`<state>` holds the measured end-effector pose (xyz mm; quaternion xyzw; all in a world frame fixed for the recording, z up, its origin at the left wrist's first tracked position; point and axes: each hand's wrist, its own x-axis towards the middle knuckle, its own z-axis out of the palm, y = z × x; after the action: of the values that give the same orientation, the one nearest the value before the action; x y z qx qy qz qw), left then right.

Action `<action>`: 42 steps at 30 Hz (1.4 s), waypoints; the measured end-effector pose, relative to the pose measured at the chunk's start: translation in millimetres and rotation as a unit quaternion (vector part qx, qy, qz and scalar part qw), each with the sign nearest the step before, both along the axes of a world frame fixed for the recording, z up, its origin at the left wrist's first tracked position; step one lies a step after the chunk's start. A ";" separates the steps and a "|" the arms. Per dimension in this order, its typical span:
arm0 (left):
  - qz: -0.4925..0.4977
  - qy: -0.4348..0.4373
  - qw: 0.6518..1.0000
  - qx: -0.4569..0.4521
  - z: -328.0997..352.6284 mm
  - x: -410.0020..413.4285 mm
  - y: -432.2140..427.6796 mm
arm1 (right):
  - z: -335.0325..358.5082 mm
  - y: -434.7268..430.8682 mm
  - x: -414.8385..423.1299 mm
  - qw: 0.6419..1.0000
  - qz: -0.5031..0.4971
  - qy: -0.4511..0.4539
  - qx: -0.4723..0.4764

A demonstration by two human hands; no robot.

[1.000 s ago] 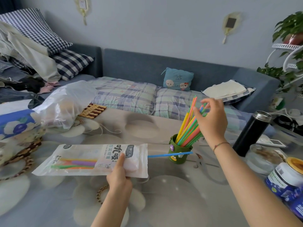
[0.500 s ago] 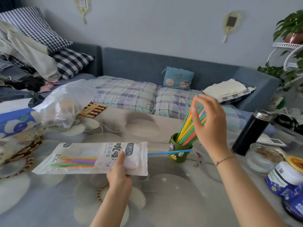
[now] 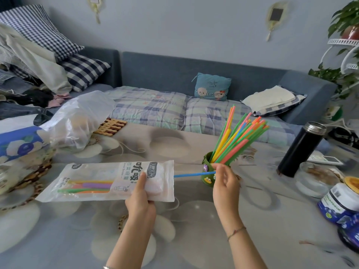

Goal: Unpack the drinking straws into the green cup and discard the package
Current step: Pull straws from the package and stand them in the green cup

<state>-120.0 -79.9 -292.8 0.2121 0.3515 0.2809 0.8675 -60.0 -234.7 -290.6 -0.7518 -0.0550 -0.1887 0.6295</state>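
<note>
**Blue straw halfway out of the pack**

Behind the bench (image 3: pixel 194 239) runs a grey-blue sofa with plaid cushions; the bench itself carries a glossy flower-print cover. Going left to right: the package (image 3: pixel 108 181) is held level above the bench, its sealed end out to the left of the left hand (image 3: pixel 141 193), a few coloured straws visible inside through the clear window. That hand's grip is closed on the package near its open end, thumb on top of the printed label. From the mouth, just right of this grip, a blue straw (image 3: pixel 194 174) sticks out towards the right hand (image 3: pixel 225 183), whose fingertips pinch its far end. Directly behind that pinch stands the green cup (image 3: pixel 208 171), already full of straws (image 3: pixel 239 136) fanning up and to the right. Well right of the hand is a black flask (image 3: pixel 301 148).

To do this pull well, I would draw the blue straw straight along the package's length, keeping the left grip firm so the pack does not slide, then tip it upright over the cup without knocking the leaning bundle.

How many straws remain inside is hard to tell; the label hides part of them. The cup's right side is covered by the right hand.
</note>
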 end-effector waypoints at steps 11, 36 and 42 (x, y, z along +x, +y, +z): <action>-0.085 0.007 0.956 0.282 5.5 -5.4 -26.2 | -20.0 41.5 -37.9 0.759 0.174 0.412 0.473; -0.104 -0.101 0.989 0.040 -22.6 9.6 4.5 | 25.1 -8.9 -20.8 0.980 0.067 0.064 0.176; -0.096 -0.073 0.992 0.029 -22.1 9.3 1.8 | 19.8 -7.6 -21.4 0.944 0.093 0.141 0.284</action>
<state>-110.8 -78.1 -314.9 0.2488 0.2571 0.2208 0.9073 -81.4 -242.2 -270.8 -0.5522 0.0201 -0.0293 0.8329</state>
